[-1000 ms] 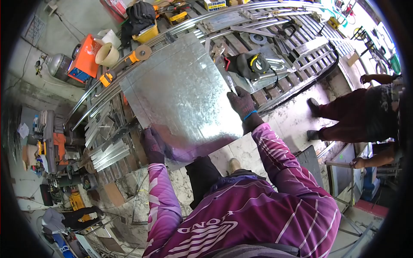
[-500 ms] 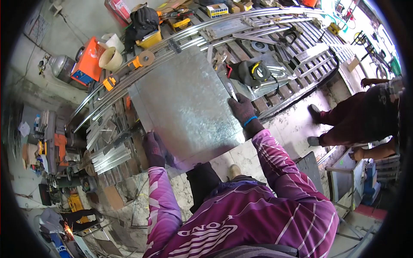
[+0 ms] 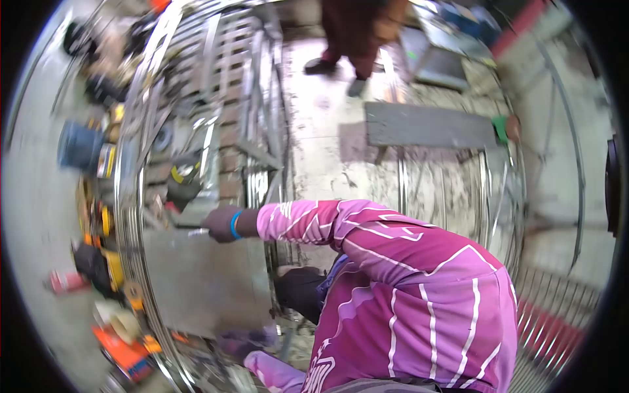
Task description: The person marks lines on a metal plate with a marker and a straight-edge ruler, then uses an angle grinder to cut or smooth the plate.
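A flat grey metal sheet [image 3: 203, 281] lies on the slatted workbench in front of me. My right hand [image 3: 221, 224], in a dark glove with a blue wristband, is at the sheet's upper edge. Its fingers are closed around a slim, pen-like tool [image 3: 194, 231] with a pale tip. Along the opposite edge of the sheet is my left hand [image 3: 246, 342], gloved too; blur hides how its fingers are set. Just beyond my right hand, a yellow and black tape measure [image 3: 185, 173] rests on a dark pouch [image 3: 183, 194].
Metal bars and tubes [image 3: 252, 154] cover the bench's far part. A disc grinder [image 3: 134, 295] and an orange machine [image 3: 124, 354] stand along its left side. Another person [image 3: 357, 33] stands at the top, near a grey board [image 3: 429, 124].
My view has swung sharply to the right, so the bench now appears on the left. Both hands stay by the sheet's edges, and the pen-like tool stays in my right hand.
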